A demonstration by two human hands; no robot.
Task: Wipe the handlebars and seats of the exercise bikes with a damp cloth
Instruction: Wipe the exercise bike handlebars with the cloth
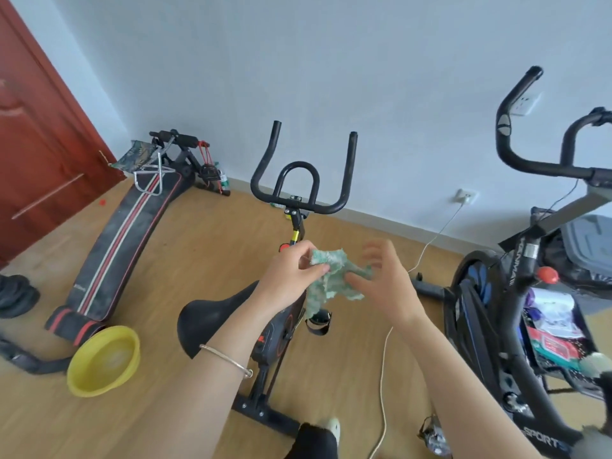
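A crumpled green and white cloth (326, 276) hangs in the air between my two hands, above the middle bike's frame. My left hand (291, 276) pinches its upper left corner between thumb and fingers. My right hand (381, 279) touches its right side with the thumb, the fingers spread and blurred. Beyond the hands stand the black handlebars (299, 173) of the middle exercise bike. Its black seat (212, 316) lies under my left forearm. A second bike's handlebars (516, 137) rise at the right.
A yellow basin (104, 362) sits on the wooden floor at the lower left, next to a black sit-up bench (122, 250). A white cable (384, 376) trails across the floor from a wall socket (465, 196). A red door (36, 127) stands at the left.
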